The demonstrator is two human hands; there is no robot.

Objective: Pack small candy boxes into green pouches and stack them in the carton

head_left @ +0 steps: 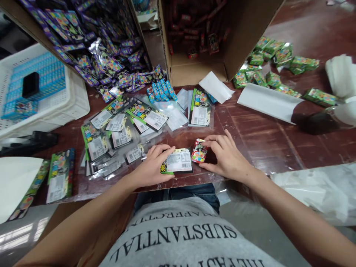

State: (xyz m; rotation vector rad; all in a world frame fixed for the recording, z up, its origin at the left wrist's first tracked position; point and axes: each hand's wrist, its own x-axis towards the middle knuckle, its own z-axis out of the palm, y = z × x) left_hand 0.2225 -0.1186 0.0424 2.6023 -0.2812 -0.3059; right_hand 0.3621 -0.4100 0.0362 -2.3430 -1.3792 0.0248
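My left hand [152, 165] lies across the left end of a printed card [179, 160]. Its fingers rest on the upper edge and the thumb on the lower edge, gripping it near the table's front. The card shows a white label with a barcode and a green and black border. My right hand [225, 154] pinches a small red candy box [199, 151] between fingers and thumb, just right of the card. Behind my left hand lie several clear plastic sleeves with similar cards [97, 147], overlapping in a loose pile. One more sleeved card [200, 113] lies beyond the red box.
A carton of purple packets [111, 48] and a carton with red boxes [225, 70] stand at the back. Small blue packs [161, 91] lie before them. Green packs [280, 55] are scattered at right near white paper [267, 102]. A white basket [79, 98] and tape dispenser [33, 142] stand left.
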